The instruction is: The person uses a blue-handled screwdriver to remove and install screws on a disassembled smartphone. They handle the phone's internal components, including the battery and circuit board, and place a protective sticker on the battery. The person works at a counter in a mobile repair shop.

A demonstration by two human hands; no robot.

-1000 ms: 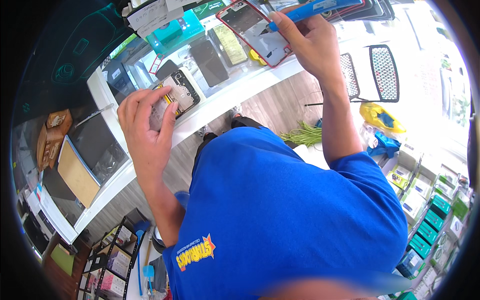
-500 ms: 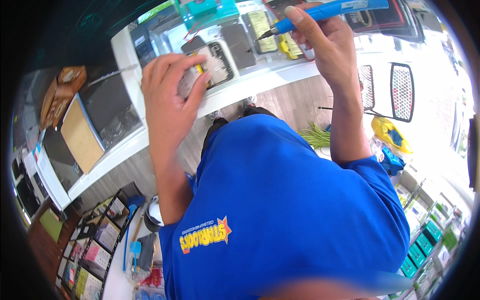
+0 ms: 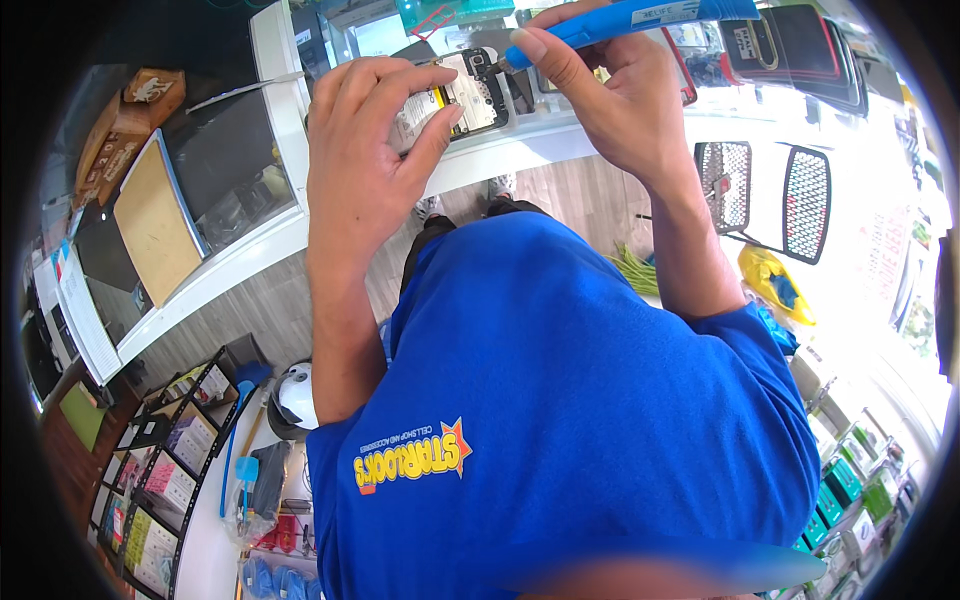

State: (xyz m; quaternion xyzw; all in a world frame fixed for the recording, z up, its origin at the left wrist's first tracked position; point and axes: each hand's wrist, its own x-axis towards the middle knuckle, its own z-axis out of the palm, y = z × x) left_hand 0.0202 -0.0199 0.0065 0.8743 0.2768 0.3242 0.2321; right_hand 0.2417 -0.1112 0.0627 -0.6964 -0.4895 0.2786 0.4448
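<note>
An opened smartphone [image 3: 492, 117] lies on the glass counter with its back off, showing a pale battery and a dark frame with a camera module. My left hand [image 3: 370, 140] grips it, fingers over the battery and thumb along the near side. In my right hand [image 3: 610, 95] is a blue pen-shaped screwdriver [image 3: 640, 22], slanting down to the left. Its tip meets the phone's upper right part, beside the camera module. The tip's exact contact point is too small to make out.
A red wire piece [image 3: 433, 20] and a teal box [image 3: 470, 8] are beyond the phone. To the right, dark flat cases [image 3: 800, 50] lie on the counter. A tan board [image 3: 158, 220] and a brown box [image 3: 130, 135] stand at the left. The counter's white front edge [image 3: 530, 150] runs close to me.
My right hand has brought the screwdriver left and down, so its tip now reaches the phone. The phone and my left hand appear farther right and higher; the whole view has shifted somewhat.
</note>
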